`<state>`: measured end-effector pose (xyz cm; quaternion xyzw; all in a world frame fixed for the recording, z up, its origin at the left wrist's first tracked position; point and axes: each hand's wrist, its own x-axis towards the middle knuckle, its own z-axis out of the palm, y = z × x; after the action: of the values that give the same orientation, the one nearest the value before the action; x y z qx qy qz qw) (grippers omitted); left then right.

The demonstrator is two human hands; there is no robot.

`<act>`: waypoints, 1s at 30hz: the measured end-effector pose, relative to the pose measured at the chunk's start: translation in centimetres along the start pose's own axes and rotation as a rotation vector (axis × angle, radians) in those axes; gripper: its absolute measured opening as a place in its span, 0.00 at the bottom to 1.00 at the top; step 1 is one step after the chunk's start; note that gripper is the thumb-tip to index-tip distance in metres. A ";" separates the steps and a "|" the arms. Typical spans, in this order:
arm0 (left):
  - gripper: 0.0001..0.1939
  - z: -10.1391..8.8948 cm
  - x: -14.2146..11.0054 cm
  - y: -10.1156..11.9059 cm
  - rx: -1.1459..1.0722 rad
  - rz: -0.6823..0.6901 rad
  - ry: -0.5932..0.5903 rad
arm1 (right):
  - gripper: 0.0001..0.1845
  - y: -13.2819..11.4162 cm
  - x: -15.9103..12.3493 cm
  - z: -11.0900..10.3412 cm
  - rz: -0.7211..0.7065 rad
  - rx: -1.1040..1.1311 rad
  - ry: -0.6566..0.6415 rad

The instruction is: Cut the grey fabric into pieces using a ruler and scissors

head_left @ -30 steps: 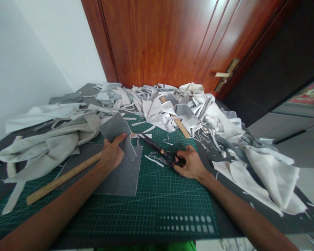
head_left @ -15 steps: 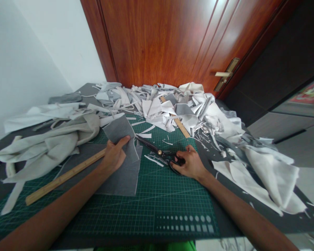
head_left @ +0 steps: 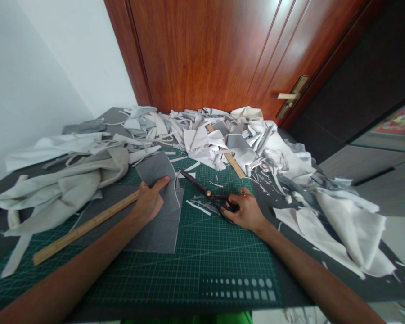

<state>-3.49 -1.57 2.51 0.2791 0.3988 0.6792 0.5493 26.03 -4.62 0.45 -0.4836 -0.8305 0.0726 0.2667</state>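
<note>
The left hand [head_left: 150,202] pinches a small gray fabric piece [head_left: 157,170] between thumb and fingers, above the far half of the green cutting mat [head_left: 222,256]; the right hand [head_left: 248,210], at the mat's right edge, is closed around the handles of black scissors [head_left: 208,193], whose tip points over the mat to the piece's right edge; whether they touch, I cannot tell; a larger gray fabric sheet [head_left: 158,234] lies flat on the mat below the left hand, a wooden ruler [head_left: 84,228] slanting across it; thin white strips [head_left: 199,207] lie on the mat just beside the scissors; crumpled beige cloth [head_left: 77,180] overlaps the mat's left side; a scrap heap [head_left: 199,139] covers its far edge, and folded off-white cloth [head_left: 354,229] lies beyond its right edge.
</note>
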 end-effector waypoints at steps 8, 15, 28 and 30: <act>0.16 1.2 -0.7 0.5 0.059 -0.053 0.088 | 0.18 0.3 -0.1 0.3 0.008 0.002 0.022; 0.17 1.6 -0.8 0.6 0.029 -0.046 0.089 | 0.21 0.4 -0.1 0.4 0.053 0.030 0.026; 0.18 1.4 -0.8 0.2 0.011 -0.029 0.084 | 0.15 0.0 0.1 0.2 0.029 0.073 0.004; 0.19 1.5 -1.0 0.2 0.008 -0.040 0.092 | 0.12 -0.1 0.1 0.1 0.010 0.076 -0.014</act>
<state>-2.10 -2.15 3.53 0.2418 0.4320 0.6786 0.5426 25.87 -4.54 0.47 -0.4769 -0.8264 0.1089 0.2789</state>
